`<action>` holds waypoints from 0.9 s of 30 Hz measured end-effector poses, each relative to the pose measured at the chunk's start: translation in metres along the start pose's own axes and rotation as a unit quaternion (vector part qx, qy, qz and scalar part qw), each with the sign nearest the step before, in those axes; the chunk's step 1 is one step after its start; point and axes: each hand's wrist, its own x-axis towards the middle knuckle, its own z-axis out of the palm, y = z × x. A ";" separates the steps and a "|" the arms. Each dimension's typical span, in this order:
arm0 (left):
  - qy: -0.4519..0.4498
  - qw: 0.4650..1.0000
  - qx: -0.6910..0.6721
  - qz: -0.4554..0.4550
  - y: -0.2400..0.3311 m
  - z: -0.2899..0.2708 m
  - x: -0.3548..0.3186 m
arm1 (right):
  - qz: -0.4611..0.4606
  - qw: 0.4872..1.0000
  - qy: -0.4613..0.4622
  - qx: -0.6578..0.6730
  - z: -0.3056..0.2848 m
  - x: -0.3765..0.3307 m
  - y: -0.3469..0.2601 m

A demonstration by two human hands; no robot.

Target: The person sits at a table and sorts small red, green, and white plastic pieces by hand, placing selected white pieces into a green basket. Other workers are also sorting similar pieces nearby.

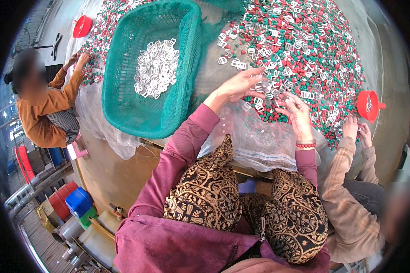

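Patterned trousers (209, 191) and maroon sleeves nearest the lens, knees drawn up at the near edge of a clear plastic sheet (255, 141). Beyond the knees, both arms stretched toward a broad pile of mixed red, green and white pieces (314, 50) spread across the far right. Left hand (241, 84) palm down, fingers loosely spread and reaching forward, fingertips touching a cluster of white clips (264, 86) at the near edge of the pile. Right hand (296, 111) just beside it, red bead bracelet (305, 145) at the wrist, fingers curled toward the thumb (whether nipping a pale clip or empty, impossible to tell). To the left, touching the pile's edge, a large green mesh basket (123, 91) with a heap of sorted white clips (157, 68) and nothing else inside.

Judged from the layout: picking white clips out of the coloured mix, mid-gather, nothing yet on the way to the basket. Next move, by that reading, calling for a firm pinch on the loose clips under the left fingertips and a carry leftward over the basket rim without dragging coloured pieces along.

Far left, a co-worker's hands (79, 61) in the pile near a red funnel (82, 26); near right, another co-worker's hands (355, 129) beside a second red funnel (368, 104).
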 end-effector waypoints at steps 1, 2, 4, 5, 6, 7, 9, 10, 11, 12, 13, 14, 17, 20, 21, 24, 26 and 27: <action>-0.043 0.998 -0.044 -0.001 0.007 -0.001 -0.004 | -0.013 1.000 0.000 -0.016 0.004 -0.001 -0.006; 0.018 0.999 0.044 -0.019 0.016 0.003 -0.010 | -0.011 0.999 0.035 -0.011 0.012 -0.003 -0.013; 0.117 0.932 0.337 0.068 -0.004 -0.016 0.005 | -0.016 0.998 0.055 -0.032 0.002 0.002 -0.004; 0.165 0.859 0.473 0.106 -0.003 -0.017 0.009 | -0.018 0.997 0.065 -0.038 0.001 0.005 -0.003; 0.203 0.860 0.450 0.129 -0.007 -0.015 0.010 | -0.002 0.997 0.074 -0.037 0.000 0.005 -0.004; 0.174 0.897 0.392 0.105 -0.003 -0.014 0.008 | -0.001 0.998 0.064 -0.029 0.002 0.004 -0.003; 0.112 0.955 0.268 0.056 0.001 -0.013 0.005 | 0.001 0.999 0.045 -0.014 0.003 0.003 -0.003; 0.129 0.894 0.404 0.147 -0.006 -0.014 0.007 | 0.006 0.999 0.043 -0.001 0.006 0.003 -0.005; 0.118 0.872 0.454 0.140 -0.014 -0.016 0.010 | 0.000 0.999 0.038 0.015 0.011 0.002 -0.008; 0.107 0.848 0.503 0.133 -0.022 -0.017 0.014 | -0.005 0.999 0.034 0.031 0.016 0.002 -0.012; 0.093 0.820 0.550 0.126 -0.032 -0.018 0.021 | -0.011 0.998 0.030 0.047 0.019 0.001 -0.015; 0.116 0.765 0.616 0.148 -0.042 -0.015 0.025 | -0.007 0.998 0.033 0.046 0.018 0.000 -0.015; 0.148 0.687 0.690 0.174 -0.062 -0.008 0.031 | 0.006 0.998 0.041 -0.052 0.006 -0.001 -0.011; 0.105 0.688 0.713 0.091 -0.063 -0.006 0.037 | -0.049 0.934 0.031 -0.352 0.000 0.000 0.012; 0.102 0.683 0.718 0.083 -0.060 -0.004 0.036 | -0.058 0.876 0.016 -0.479 0.007 0.000 0.016; 0.124 0.692 0.703 0.103 -0.051 0.002 0.026 | -0.191 0.735 0.011 -0.651 0.005 0.002 0.044; 0.149 0.674 0.710 0.135 -0.048 0.003 0.023 | -0.135 0.754 0.008 -0.643 0.006 0.004 0.037; 0.148 0.667 0.720 0.125 -0.052 0.000 0.028 | -0.106 0.763 0.007 -0.637 0.006 0.005 0.033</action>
